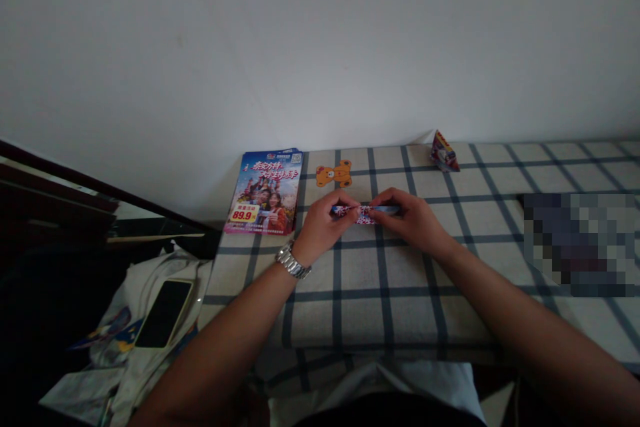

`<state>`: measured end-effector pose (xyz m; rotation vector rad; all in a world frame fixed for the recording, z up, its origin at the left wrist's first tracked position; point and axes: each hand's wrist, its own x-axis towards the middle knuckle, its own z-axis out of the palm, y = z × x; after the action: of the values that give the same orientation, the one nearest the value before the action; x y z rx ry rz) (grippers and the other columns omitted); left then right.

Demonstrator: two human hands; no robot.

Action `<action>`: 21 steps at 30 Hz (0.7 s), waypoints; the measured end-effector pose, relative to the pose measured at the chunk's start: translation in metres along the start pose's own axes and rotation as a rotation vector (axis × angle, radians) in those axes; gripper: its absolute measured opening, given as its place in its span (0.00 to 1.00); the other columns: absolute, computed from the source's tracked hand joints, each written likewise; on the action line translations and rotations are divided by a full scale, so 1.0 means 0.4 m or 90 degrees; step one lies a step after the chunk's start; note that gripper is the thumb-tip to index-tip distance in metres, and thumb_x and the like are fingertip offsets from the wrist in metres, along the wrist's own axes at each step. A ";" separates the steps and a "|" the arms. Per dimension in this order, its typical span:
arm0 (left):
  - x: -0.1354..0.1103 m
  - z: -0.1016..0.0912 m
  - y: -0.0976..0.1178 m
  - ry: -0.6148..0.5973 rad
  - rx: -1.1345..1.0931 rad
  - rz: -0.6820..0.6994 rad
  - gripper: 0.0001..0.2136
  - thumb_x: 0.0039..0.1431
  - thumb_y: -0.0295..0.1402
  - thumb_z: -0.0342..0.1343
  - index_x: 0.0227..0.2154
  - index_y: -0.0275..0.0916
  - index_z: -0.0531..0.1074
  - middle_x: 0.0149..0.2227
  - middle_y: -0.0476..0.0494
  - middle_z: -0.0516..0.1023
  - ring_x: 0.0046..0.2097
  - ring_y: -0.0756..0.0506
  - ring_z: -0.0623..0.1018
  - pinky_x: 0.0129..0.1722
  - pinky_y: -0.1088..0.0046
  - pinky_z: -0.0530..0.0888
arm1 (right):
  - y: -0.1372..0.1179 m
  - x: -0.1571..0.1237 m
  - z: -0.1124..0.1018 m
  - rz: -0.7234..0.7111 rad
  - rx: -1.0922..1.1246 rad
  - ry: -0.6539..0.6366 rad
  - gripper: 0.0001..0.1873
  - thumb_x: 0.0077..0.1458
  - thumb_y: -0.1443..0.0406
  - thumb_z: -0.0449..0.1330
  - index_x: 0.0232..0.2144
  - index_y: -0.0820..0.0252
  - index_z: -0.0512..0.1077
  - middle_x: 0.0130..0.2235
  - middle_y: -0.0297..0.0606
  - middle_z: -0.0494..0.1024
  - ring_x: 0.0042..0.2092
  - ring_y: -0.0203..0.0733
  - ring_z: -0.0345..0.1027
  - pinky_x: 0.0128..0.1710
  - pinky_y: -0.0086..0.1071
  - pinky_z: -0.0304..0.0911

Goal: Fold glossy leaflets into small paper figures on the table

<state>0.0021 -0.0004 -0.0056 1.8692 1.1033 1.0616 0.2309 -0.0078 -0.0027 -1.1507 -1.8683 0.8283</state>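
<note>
Between my two hands is a small folded strip of printed paper (367, 215), coloured blue, white and red. My left hand (327, 223), with a metal watch (293, 261) on its wrist, pinches the left part of the strip. The right part is pinched by my right hand (407, 217). Both thumbs lie near the strip's middle, and parts of it are hidden behind the fingers. Just beyond my left hand, a bear-shaped cutout (334, 174) lies on the checked tablecloth (360, 313).
A stack of printed flyers (265, 193) lies at the table's left. A folded paper piece (444, 152) stands near the wall (320, 47). On the right is a blurred-out flat item (580, 243). A phone (165, 313) rests on white bags (140, 280) lower left.
</note>
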 end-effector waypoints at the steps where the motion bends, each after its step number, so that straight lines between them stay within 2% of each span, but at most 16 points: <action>1: 0.001 -0.001 -0.001 0.005 -0.003 -0.002 0.03 0.65 0.33 0.64 0.37 0.40 0.77 0.37 0.48 0.83 0.39 0.47 0.81 0.39 0.72 0.76 | -0.001 0.000 -0.001 -0.027 -0.012 0.001 0.12 0.63 0.54 0.68 0.44 0.53 0.78 0.42 0.39 0.84 0.43 0.47 0.79 0.46 0.40 0.75; 5: 0.005 -0.005 -0.009 0.022 -0.016 -0.018 0.04 0.64 0.33 0.65 0.36 0.40 0.77 0.36 0.48 0.82 0.38 0.48 0.80 0.39 0.72 0.75 | -0.004 0.002 -0.006 -0.174 -0.057 -0.023 0.17 0.61 0.57 0.70 0.51 0.51 0.76 0.51 0.43 0.81 0.54 0.52 0.76 0.55 0.46 0.72; 7: 0.006 -0.007 -0.011 0.026 -0.031 -0.025 0.05 0.64 0.34 0.65 0.37 0.40 0.77 0.36 0.48 0.82 0.38 0.47 0.80 0.39 0.72 0.75 | -0.001 0.005 -0.009 -0.214 -0.084 -0.043 0.17 0.62 0.59 0.68 0.52 0.51 0.76 0.53 0.44 0.80 0.55 0.52 0.75 0.56 0.47 0.72; 13: 0.006 -0.008 -0.005 0.023 -0.027 -0.017 0.05 0.65 0.35 0.64 0.39 0.40 0.78 0.39 0.47 0.82 0.41 0.46 0.80 0.43 0.70 0.76 | 0.009 0.007 -0.013 -0.216 -0.152 -0.054 0.13 0.64 0.64 0.65 0.51 0.49 0.78 0.51 0.42 0.82 0.53 0.52 0.77 0.54 0.47 0.73; 21: 0.007 -0.008 -0.010 0.007 -0.020 -0.035 0.12 0.66 0.44 0.62 0.36 0.40 0.78 0.33 0.48 0.81 0.34 0.48 0.78 0.33 0.73 0.72 | 0.004 0.007 -0.013 -0.224 -0.148 -0.052 0.10 0.66 0.62 0.63 0.48 0.49 0.80 0.52 0.42 0.83 0.53 0.51 0.77 0.54 0.47 0.73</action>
<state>-0.0013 0.0041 -0.0068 1.8004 1.1319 1.0520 0.2353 -0.0041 -0.0006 -0.8927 -2.1964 0.4766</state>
